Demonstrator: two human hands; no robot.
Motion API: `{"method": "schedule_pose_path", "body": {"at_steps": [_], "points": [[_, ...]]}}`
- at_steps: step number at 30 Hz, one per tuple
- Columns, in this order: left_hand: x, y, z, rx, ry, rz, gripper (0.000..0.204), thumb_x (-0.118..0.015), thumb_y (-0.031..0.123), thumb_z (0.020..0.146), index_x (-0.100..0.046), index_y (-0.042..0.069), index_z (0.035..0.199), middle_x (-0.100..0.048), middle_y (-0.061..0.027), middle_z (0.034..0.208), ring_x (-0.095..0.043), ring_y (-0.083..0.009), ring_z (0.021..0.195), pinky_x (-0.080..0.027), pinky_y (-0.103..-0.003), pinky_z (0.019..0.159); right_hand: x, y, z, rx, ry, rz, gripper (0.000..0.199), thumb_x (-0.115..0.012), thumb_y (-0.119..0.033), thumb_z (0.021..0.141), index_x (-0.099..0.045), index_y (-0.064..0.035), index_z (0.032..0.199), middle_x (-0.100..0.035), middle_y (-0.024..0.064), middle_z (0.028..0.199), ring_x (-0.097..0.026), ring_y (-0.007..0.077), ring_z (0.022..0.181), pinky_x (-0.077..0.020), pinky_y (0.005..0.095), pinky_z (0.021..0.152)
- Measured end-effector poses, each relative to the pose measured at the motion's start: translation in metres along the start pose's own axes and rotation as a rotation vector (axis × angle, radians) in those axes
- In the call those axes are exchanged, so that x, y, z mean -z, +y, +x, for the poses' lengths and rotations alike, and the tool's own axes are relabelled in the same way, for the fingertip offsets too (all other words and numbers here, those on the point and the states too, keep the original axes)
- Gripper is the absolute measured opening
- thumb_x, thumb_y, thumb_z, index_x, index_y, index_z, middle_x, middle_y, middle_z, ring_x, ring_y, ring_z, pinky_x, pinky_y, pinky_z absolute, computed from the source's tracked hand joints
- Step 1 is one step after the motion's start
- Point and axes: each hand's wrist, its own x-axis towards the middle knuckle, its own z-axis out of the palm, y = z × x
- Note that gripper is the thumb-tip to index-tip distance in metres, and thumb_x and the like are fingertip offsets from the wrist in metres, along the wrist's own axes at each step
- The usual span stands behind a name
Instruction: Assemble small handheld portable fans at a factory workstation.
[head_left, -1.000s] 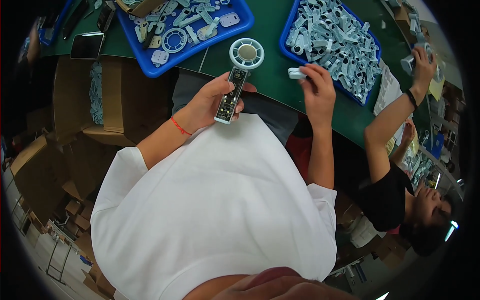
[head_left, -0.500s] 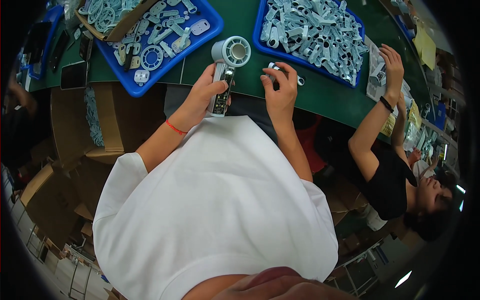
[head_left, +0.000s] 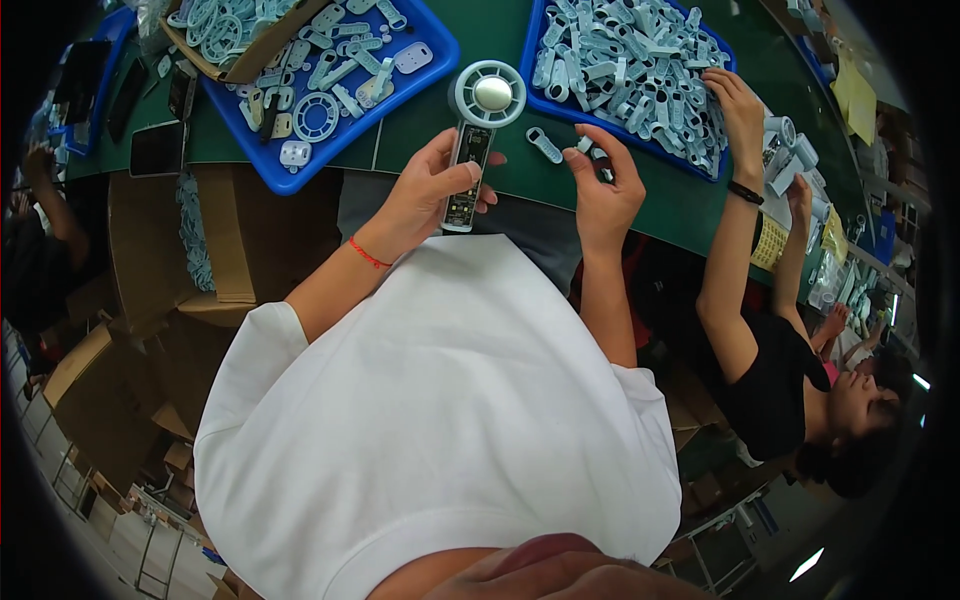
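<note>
In my left hand (head_left: 420,195) is a small handheld fan (head_left: 491,98), gripped by its handle. Its round, pale blue head with a silver centre points away from me, and a dark circuit board (head_left: 467,165) shows in the uncovered handle. My right hand (head_left: 608,205) is bent closed, thumb and fingertips pinching a small pale blue piece (head_left: 584,146); the fingers partly hide it. Left of these fingertips an oblong pale blue cover (head_left: 544,146) lies on the green table (head_left: 500,150).
A blue tray (head_left: 284,184) of pale parts is at the far left, a cardboard box (head_left: 245,68) on it. Another blue tray (head_left: 532,98), heaped with pale blue covers, stands at the far right. Beside it a co-worker's hand (head_left: 735,110) reaches to its edge. A phone (head_left: 158,150) lies left.
My right hand has moved right and away from the oblong cover, which now shows fully. The fan is turned more upright. The co-worker's hand has moved left to the tray.
</note>
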Motion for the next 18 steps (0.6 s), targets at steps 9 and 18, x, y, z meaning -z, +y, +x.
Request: {"method": "schedule_pose_path", "body": {"at_steps": [9, 18], "points": [[-0.006, -0.013, 0.003, -0.228, -0.023, 0.358, 0.081, -0.071, 0.032, 0.080, -0.024, -0.001, 0.137, -0.047, -0.0142, 0.121, -0.051, -0.0227, 0.109, -0.042, -0.033, 0.094, -0.002, -0.039, -0.005, -0.482, -0.310, 0.677, 0.026, -0.064, 0.000, 0.083, -0.059, 0.0057, 0.108, -0.064, 0.0102, 0.096, -0.062, 0.0133, 0.084, -0.0512, 0.0251, 0.074], [-0.018, -0.007, 0.002, -0.417, 0.137, 1.076, 0.090, -0.078, 0.018, 0.070, -0.022, -0.002, 0.138, -0.043, -0.0184, 0.128, -0.046, -0.0290, 0.117, -0.038, -0.036, 0.097, -0.011, -0.039, -0.010, -0.560, -0.248, 0.495, 0.027, -0.067, -0.004, 0.081, -0.059, 0.0073, 0.105, -0.066, 0.0106, 0.090, -0.063, 0.0130, 0.079, -0.0532, 0.0251, 0.068]]}}
